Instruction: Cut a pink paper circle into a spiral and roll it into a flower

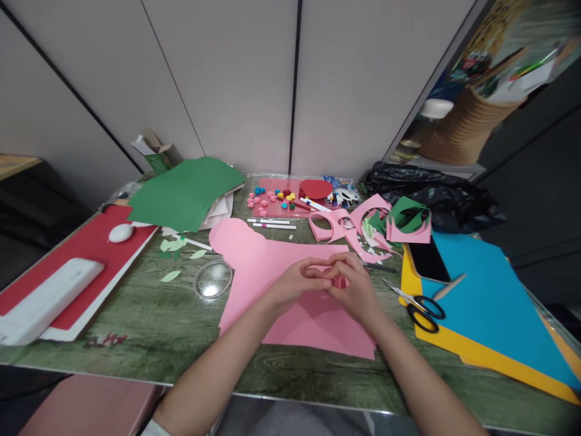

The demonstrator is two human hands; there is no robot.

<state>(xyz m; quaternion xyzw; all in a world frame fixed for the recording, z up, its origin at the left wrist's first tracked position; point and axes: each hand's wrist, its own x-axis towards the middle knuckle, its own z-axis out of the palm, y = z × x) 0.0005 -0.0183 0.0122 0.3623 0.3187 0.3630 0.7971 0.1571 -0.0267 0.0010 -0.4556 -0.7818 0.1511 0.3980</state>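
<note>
My left hand point(300, 281) and my right hand point(356, 289) meet above a large pink paper sheet point(254, 303). Between their curled fingertips is a small piece of pink paper point(338, 281), mostly hidden, so its exact shape cannot be made out. Pink paper circles point(236, 239) overlap the sheet's upper left corner. To the right of my right hand lie black-handled scissors point(422, 309) with the blades partly apart. A clear round ring or lid point(213, 279) rests left of the pink sheet.
Green paper point(190, 188), leaf cut-outs point(171, 276) and a white device point(54, 297) on red paper point(122, 260) lie left. Markers point(272, 225), small paper roses point(263, 204) and pink scraps point(338, 224) sit behind. Right are a phone point(428, 260) and blue paper point(490, 297).
</note>
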